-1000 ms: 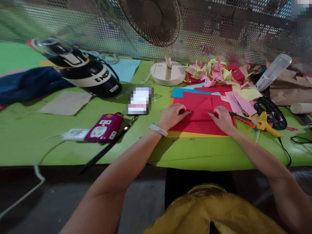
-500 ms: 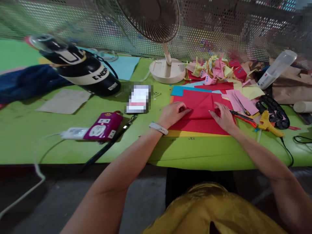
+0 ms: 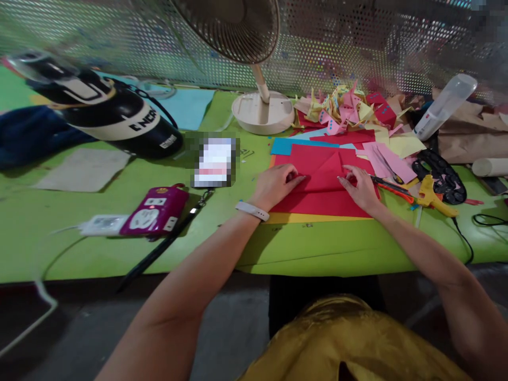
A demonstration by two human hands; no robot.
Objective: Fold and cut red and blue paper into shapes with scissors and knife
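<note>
A sheet of red paper (image 3: 317, 169) with diagonal creases and a folded flap lies in front of me on more red sheets. My left hand (image 3: 278, 185), wearing a pale wristband (image 3: 253, 210), has its fingers curled in and closed at the sheet's left side, thumb and forefinger on the fold. At the right side, my right hand (image 3: 359, 188) pinches the fold between thumb and fingers. Blue paper (image 3: 291, 147) and yellow paper (image 3: 317, 218) edges show around the stack. Close to my right hand lies an orange-and-black cutter (image 3: 395, 189).
Right: a yellow glue gun (image 3: 432, 197), scissors (image 3: 391, 166) on pink paper, a black palette-like tray (image 3: 442, 177), a clear bottle (image 3: 446, 106). Behind: folded paper pieces (image 3: 345, 108) and a fan (image 3: 262, 114). Left: a phone (image 3: 215, 163), purple power adapter (image 3: 154, 211), black flask (image 3: 127, 116).
The view has turned slightly, so things on the table appear shifted left. Both hands stay on the red paper in nearly the same pose.
</note>
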